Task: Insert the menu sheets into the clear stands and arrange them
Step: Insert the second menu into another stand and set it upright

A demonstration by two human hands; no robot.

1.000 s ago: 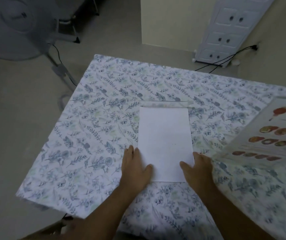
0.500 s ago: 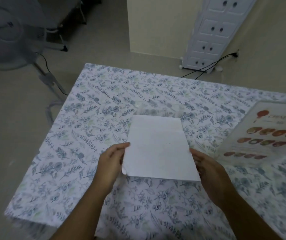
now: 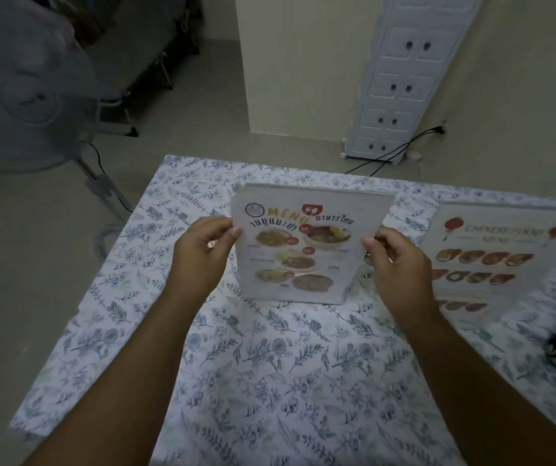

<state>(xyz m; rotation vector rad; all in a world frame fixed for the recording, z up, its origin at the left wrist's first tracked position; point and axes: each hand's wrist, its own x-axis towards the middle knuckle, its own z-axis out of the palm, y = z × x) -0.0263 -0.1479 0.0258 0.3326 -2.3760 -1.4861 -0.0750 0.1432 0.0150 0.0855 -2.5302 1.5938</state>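
White floral-print cloth table cover, centre frame: matt, slightly creased. Printed paper Thai menu sheet sits behind clear glossy plastic. Chinese food menu, right edge: glossy clear plastic face. White moulded plastic drawer unit, upper right: smooth.

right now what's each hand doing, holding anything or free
Left hand: closed on the left edge of the Thai menu sheet, thumb in front.
Right hand: closed on the right edge of the same sheet.
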